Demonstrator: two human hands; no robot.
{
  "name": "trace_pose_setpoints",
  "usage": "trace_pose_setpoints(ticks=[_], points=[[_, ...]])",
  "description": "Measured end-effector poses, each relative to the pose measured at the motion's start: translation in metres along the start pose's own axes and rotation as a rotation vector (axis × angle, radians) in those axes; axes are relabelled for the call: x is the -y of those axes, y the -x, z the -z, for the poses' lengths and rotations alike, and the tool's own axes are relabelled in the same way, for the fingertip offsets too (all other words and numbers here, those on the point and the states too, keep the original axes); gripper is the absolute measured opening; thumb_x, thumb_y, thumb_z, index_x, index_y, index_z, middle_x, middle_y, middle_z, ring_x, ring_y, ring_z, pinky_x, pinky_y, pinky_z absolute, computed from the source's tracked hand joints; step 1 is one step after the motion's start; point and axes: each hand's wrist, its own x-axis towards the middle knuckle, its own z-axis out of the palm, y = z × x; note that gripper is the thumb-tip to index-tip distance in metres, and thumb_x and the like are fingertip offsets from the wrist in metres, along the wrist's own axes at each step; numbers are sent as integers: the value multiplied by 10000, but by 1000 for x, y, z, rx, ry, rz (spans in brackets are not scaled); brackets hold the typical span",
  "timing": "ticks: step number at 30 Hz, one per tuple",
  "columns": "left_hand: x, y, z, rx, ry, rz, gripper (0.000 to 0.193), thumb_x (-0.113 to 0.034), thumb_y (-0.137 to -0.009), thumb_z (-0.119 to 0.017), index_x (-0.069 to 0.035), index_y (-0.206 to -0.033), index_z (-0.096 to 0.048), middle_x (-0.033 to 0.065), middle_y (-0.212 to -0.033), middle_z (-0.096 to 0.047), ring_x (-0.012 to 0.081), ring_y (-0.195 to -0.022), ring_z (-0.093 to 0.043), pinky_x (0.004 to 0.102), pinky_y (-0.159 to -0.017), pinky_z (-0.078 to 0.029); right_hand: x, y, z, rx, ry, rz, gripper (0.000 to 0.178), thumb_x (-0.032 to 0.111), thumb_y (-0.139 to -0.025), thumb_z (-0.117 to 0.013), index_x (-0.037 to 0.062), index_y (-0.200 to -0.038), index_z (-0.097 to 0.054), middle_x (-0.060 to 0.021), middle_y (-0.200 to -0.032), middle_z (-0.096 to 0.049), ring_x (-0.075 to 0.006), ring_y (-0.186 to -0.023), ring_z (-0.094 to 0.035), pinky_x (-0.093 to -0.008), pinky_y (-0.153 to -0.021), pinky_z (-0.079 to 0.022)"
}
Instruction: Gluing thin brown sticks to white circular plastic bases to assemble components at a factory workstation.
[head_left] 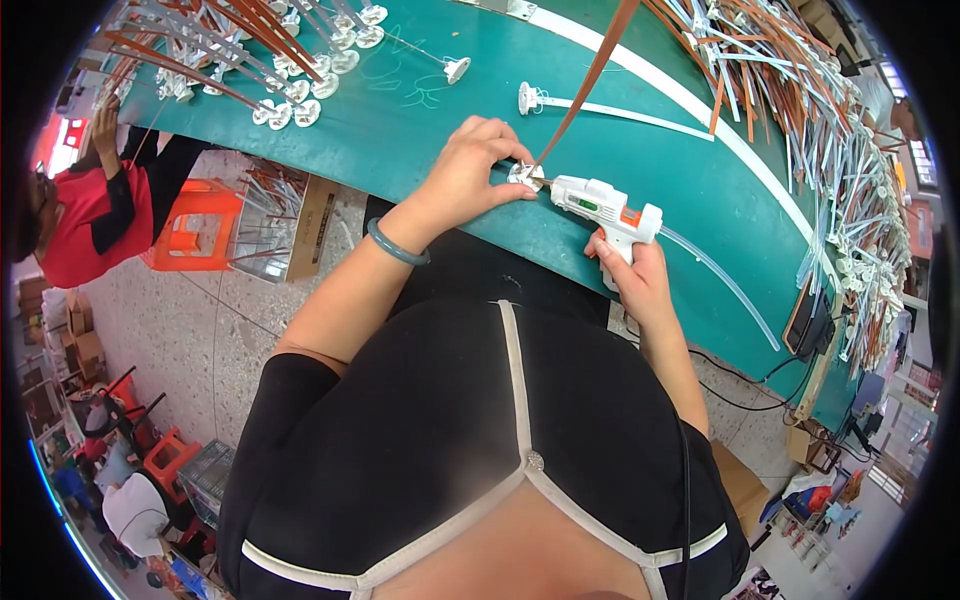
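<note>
My left hand (478, 172) pinches a small white round base (524, 176) at the table's near edge. A long brown strip (590, 82) rises from this base toward the top of the view. In my right hand (637, 273) is a white hot glue gun (600, 204) with an orange part, its nozzle touching or almost touching the base. From the gun's back end a long clear glue stick (722, 284) sticks out. Beyond my hands lies a pale strip (625, 118) with a white round base (529, 98) at its left end.
Several white bases with upright strips (285, 90) stand at the far left of the green table (430, 130). A heap of brown and white strips (790, 110) fills the right side. At left, a person in red (85, 225) is near an orange stool (195, 225). A black cable (745, 375) hangs at right.
</note>
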Motion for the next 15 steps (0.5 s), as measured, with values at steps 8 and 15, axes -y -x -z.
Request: trace_pose_setpoints(ticks=[8,15], points=[[-1,0,0,-5,-7,-2,325,-169,-671,-834,-83,-959,-709,47,-980,-599,271,-993,-524,376,-885,-442,0,-1,-1,-16,-5,-14,154,125,-932,-600,8,-1030,-583,-38,-846,-635,-86,-739,-553,-243,-643,-434],[-1,0,1,15,-8,-1,318,-163,-682,-826,-89,-970,-714,46,-999,-602,270,-1006,-521,377,-894,-438,2,-1,-1,-19,-13,-12,155,128,-934,-598,10,-1033,-581,-38,-839,-632,-86,-735,-549,-242,-640,-429]])
